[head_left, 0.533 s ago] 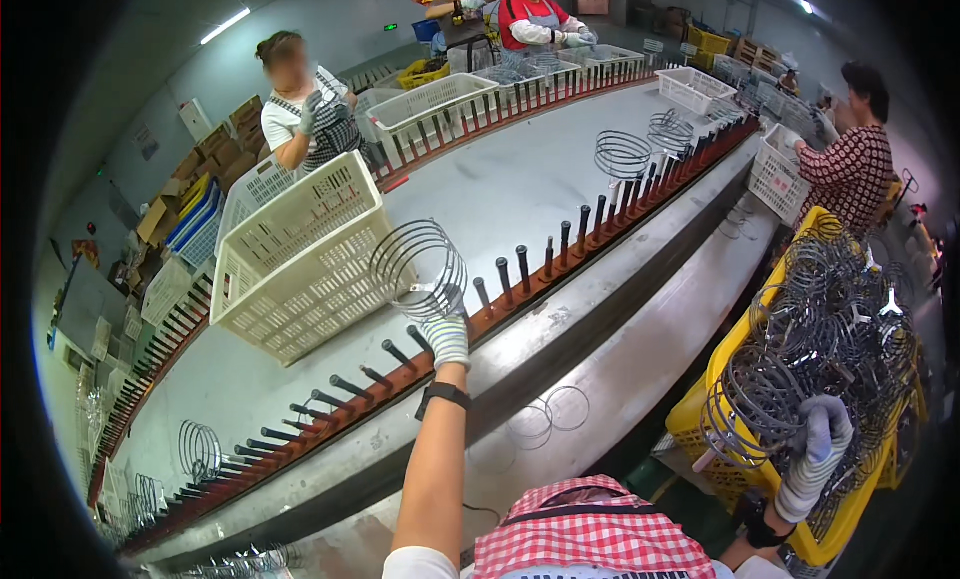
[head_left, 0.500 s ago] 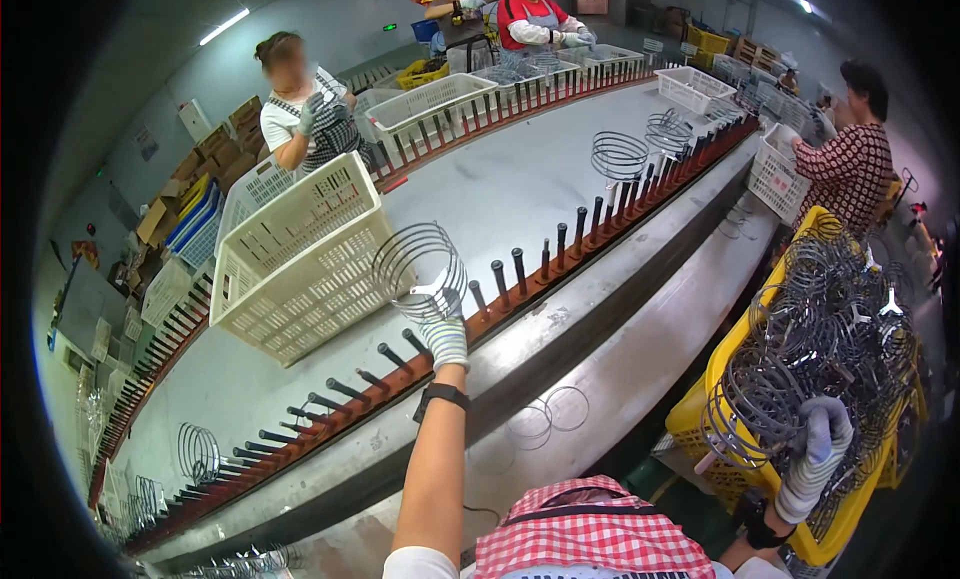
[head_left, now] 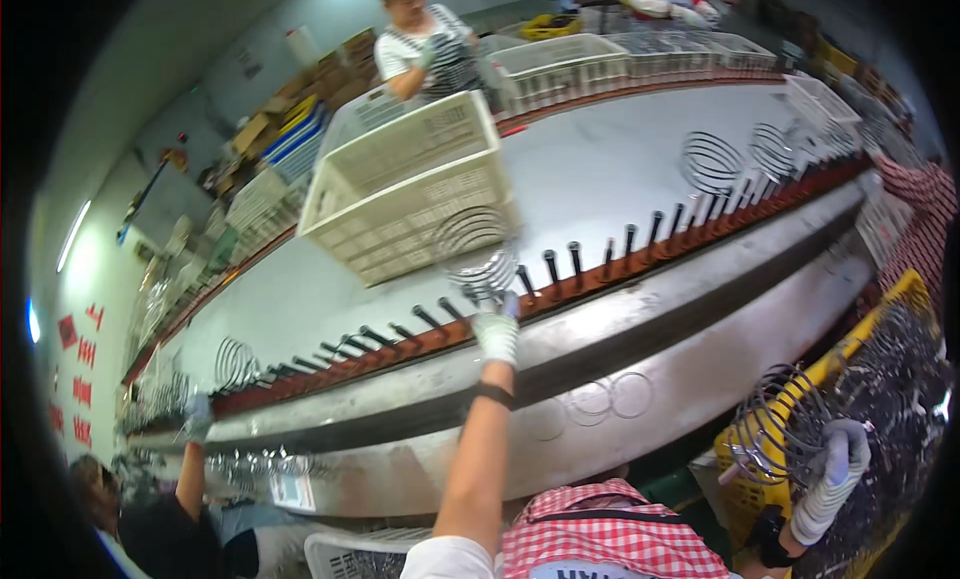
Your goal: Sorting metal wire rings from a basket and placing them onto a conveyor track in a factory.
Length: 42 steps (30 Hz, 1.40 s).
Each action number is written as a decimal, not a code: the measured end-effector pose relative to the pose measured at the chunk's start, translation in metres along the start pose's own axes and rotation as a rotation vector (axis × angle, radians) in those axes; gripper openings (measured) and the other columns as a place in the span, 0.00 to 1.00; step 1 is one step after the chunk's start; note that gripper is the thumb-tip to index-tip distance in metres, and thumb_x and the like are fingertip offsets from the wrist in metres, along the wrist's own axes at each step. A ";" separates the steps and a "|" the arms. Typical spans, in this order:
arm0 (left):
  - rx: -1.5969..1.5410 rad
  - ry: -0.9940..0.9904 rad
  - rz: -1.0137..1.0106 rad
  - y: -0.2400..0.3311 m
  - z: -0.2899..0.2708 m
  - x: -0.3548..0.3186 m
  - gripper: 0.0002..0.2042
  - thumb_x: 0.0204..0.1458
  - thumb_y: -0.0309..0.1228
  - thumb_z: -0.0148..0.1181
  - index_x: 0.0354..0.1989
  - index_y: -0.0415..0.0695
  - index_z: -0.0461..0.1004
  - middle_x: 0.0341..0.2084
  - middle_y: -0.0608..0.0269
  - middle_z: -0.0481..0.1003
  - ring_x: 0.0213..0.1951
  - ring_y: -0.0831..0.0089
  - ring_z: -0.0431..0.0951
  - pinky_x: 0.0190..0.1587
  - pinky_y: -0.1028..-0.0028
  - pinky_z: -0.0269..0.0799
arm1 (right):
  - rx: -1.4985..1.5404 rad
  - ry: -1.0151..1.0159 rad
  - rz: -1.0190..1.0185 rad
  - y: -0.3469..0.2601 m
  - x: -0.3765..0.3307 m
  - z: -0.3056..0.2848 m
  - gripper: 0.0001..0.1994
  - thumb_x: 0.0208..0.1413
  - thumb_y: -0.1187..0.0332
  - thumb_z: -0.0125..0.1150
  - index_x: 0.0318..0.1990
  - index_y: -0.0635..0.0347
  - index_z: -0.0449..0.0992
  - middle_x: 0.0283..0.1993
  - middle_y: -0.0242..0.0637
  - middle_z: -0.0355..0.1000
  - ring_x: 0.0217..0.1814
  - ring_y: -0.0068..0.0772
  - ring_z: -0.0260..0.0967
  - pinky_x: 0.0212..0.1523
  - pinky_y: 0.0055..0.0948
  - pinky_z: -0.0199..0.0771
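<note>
Left hand at wearer's 11 o'clock had its grip clamped on wire rings; right hand at 2 o'clock clamped dark coils by the yellow crate.

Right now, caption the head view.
Left hand holds wire rings at peg-edged table; right hand, more by yellow crate.

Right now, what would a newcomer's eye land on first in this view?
A large cream slatted crate stands on the gray tabletop, just beyond the left hand, which grips wire rings. At lower right, the right hand grips another ring bundle at the rim of the yellow basket. Black pegs line the tabletop's near edge.
</note>
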<state>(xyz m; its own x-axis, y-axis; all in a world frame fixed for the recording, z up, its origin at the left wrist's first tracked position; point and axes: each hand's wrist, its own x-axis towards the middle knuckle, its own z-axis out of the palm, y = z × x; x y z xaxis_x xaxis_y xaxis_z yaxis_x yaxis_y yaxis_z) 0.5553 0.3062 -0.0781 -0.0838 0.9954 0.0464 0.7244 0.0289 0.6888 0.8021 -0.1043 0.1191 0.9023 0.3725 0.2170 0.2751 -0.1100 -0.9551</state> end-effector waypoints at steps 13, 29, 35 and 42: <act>-0.924 0.538 -0.839 -0.330 -0.245 0.054 0.15 0.54 0.44 0.53 0.28 0.44 0.69 0.15 0.64 0.71 0.10 0.81 0.57 0.11 0.78 0.50 | 0.022 -0.301 -0.156 -0.034 -0.031 0.132 0.10 0.53 0.63 0.56 0.27 0.60 0.70 0.18 0.22 0.59 0.15 0.10 0.47 0.16 0.16 0.43; -1.130 0.682 -0.813 -0.437 -0.310 0.115 0.10 0.52 0.38 0.53 0.21 0.51 0.65 0.10 0.73 0.63 0.09 0.82 0.56 0.11 0.80 0.48 | -0.004 -0.351 -0.169 -0.080 -0.086 0.209 0.10 0.52 0.64 0.57 0.26 0.59 0.70 0.16 0.23 0.60 0.13 0.11 0.49 0.14 0.16 0.45; -0.694 0.828 -0.452 -0.412 -0.333 0.069 0.12 0.55 0.40 0.45 0.22 0.51 0.67 0.14 0.76 0.59 0.17 0.81 0.56 0.21 0.76 0.50 | -0.200 -0.189 -0.232 -0.084 -0.100 0.195 0.07 0.52 0.67 0.54 0.27 0.60 0.72 0.18 0.19 0.58 0.16 0.10 0.48 0.17 0.16 0.44; -0.967 0.280 -0.844 -0.560 -0.163 -0.092 0.14 0.57 0.43 0.43 0.19 0.56 0.62 0.12 0.75 0.58 0.11 0.77 0.54 0.13 0.75 0.49 | -0.122 -0.250 -0.004 -0.092 -0.113 0.203 0.05 0.50 0.72 0.56 0.30 0.64 0.75 0.24 0.27 0.70 0.26 0.15 0.63 0.28 0.18 0.63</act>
<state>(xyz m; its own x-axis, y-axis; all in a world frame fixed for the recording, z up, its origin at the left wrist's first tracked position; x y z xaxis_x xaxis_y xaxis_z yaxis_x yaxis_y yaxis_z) 0.0462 0.1832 -0.3500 -0.4895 0.6477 -0.5838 -0.3903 0.4360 0.8109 0.6073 0.0512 0.1415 0.7955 0.5872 0.1496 0.3299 -0.2126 -0.9198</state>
